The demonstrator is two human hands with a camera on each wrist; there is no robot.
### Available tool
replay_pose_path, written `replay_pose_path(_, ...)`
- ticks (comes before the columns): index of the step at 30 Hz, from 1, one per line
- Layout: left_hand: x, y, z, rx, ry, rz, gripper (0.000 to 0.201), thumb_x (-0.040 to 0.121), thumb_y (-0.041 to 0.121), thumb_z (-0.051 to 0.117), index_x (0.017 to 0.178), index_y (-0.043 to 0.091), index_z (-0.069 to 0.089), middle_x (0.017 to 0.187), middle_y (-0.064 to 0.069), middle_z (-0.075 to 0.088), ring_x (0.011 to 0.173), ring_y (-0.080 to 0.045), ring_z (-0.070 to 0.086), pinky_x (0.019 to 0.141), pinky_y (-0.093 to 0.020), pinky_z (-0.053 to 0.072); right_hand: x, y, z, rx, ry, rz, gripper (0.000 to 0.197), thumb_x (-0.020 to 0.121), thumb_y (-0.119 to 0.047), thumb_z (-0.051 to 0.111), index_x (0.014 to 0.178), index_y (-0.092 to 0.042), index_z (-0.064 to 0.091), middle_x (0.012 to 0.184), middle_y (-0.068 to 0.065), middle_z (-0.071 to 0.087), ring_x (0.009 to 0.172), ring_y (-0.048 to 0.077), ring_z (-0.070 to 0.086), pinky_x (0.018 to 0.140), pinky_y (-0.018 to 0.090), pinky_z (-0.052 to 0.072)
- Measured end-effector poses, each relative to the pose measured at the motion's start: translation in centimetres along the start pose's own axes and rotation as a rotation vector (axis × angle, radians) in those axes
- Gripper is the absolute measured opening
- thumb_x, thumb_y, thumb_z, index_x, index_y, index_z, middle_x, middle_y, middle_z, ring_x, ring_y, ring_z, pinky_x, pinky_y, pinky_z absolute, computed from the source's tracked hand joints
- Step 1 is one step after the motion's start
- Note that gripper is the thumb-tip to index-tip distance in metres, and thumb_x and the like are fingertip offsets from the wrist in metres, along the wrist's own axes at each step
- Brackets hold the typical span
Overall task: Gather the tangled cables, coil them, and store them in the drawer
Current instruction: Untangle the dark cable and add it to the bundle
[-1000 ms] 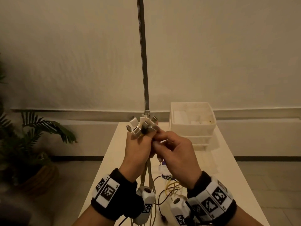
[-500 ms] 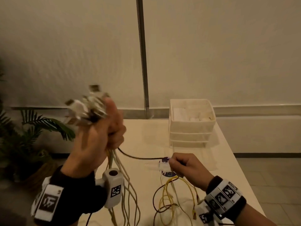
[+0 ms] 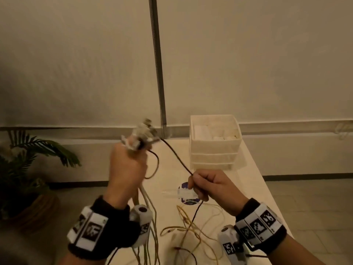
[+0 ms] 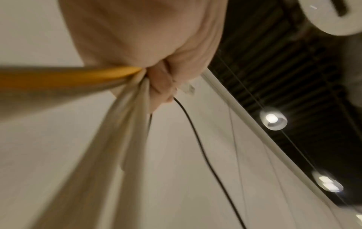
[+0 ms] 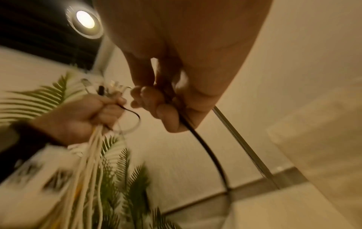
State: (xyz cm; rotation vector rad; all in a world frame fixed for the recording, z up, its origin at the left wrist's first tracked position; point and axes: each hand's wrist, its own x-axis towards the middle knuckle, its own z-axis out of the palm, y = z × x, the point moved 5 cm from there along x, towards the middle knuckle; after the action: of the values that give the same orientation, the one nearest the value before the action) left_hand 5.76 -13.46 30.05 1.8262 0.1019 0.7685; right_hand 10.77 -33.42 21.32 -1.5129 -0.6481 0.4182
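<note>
My left hand [image 3: 129, 165] is raised above the table and grips a bundle of cables [image 3: 149, 207] just below their white and metal plugs [image 3: 141, 135], which stick out of the fist. White and yellow cables [image 4: 125, 124] hang down from it. My right hand [image 3: 206, 185] pinches a thin black cable [image 3: 176, 156] that runs taut from the plugs to my fingers, then drops toward the table. The right wrist view shows the black cable [image 5: 203, 148] passing between thumb and fingers. More yellow and black cable [image 3: 187, 230] lies tangled on the table below.
A white stack of plastic drawers [image 3: 214, 144] stands at the far right of the pale table [image 3: 254, 190], with an open tray of white items on top. A metal pole [image 3: 158, 73] rises behind. A potted palm [image 3: 28, 169] stands on the floor at the left.
My left hand came back in from the far left with the plug bundle. My right hand rose off the table, sliding along the black cable and pulling it taut.
</note>
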Motion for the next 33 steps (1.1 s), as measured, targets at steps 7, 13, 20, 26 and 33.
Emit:
replay_pose_path(7,0.7,0.7,-2.7,0.049,0.068,0.149,0.023,0.095,0.021,0.062,0.089,0.043,0.065,0.078,0.012,0.064,0.066,-0.008,0.06,0.062,-0.034,0.048,-1.3,3.3,-1.2,0.014,0.177,0.102,0.034,0.097,-0.026,0.048,0.067,-0.014,0.059,0.05,-0.001,0.038,0.049,0.013,0.031,0.053,0.026,0.027)
replay_pose_path(13,-4.6,1.2,5.4,0.135,-0.606,0.232,0.041,0.087,0.009,0.057,0.125,0.025,0.063,0.11,0.011,0.072,0.099,-0.003,0.069,0.084,-0.025,0.056,-0.3,-0.6,-0.4,0.022,0.105,0.018,0.031,0.093,-0.026,0.047,0.068,-0.012,0.059,0.052,-0.002,0.041,0.048,0.012,0.032,0.049,0.023,0.029)
replay_pose_path(20,-3.7,0.4,6.4,0.324,-0.518,0.277,0.036,0.081,-0.007,0.056,0.084,0.028,0.052,0.065,0.01,0.059,0.059,-0.011,0.054,0.047,-0.013,0.033,-0.6,-2.2,-0.3,0.049,0.011,-0.002,0.028,0.092,-0.025,0.048,0.079,-0.011,0.068,0.057,0.005,0.044,0.049,0.011,0.034,0.05,0.023,0.029)
replay_pose_path(26,-0.5,-0.5,1.8,0.223,-0.063,0.165,0.02,0.092,0.004,0.057,0.088,0.022,0.063,0.068,0.007,0.06,0.053,-0.011,0.051,0.052,-0.029,0.041,-1.8,0.5,-0.5,0.046,0.009,0.03,0.029,0.094,-0.027,0.046,0.077,-0.012,0.063,0.054,0.004,0.047,0.048,0.014,0.037,0.048,0.02,0.032)
replay_pose_path(33,0.1,0.7,-1.2,0.233,0.082,0.147,0.012,0.094,0.019,0.059,0.099,0.03,0.059,0.078,0.012,0.059,0.073,-0.015,0.063,0.061,-0.029,0.05,-3.0,3.9,-1.1,0.195,0.092,0.17,0.029,0.091,-0.029,0.049,0.072,-0.009,0.059,0.048,0.001,0.033,0.044,0.014,0.026,0.048,0.025,0.024)
